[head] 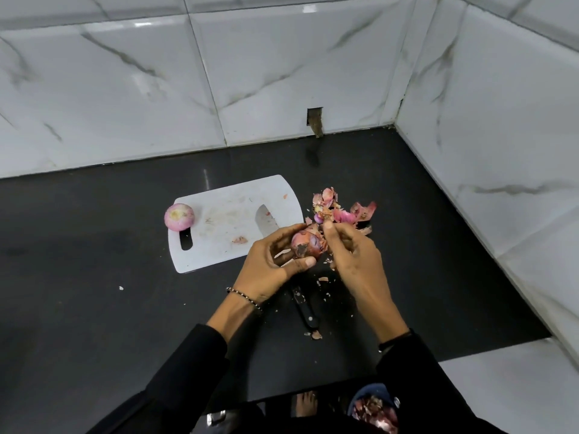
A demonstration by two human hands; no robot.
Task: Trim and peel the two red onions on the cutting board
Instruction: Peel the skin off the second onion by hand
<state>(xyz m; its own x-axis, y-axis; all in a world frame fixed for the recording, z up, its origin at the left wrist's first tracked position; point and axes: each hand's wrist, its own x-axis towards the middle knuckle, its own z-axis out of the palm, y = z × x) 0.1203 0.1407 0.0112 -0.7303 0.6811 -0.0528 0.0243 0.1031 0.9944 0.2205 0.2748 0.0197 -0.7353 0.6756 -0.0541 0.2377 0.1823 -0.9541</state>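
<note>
A white cutting board [232, 195] lies on the black counter. One peeled pink onion [179, 217] sits on the board's left edge. My left hand [269, 264] grips a second red onion [305, 244], still with dark papery skin, just off the board's right corner. My right hand [351, 252] pinches the skin at that onion's right side. A knife lies under my hands, its blade [265, 219] on the board and its black handle [304, 310] on the counter.
A pile of onion skins [338, 211] lies on the counter right of the board, with small scraps [316, 334] near the knife handle. Marble-tiled walls close the back and right. The counter's front edge runs below my forearms, over a blue bin [374, 402] holding peels.
</note>
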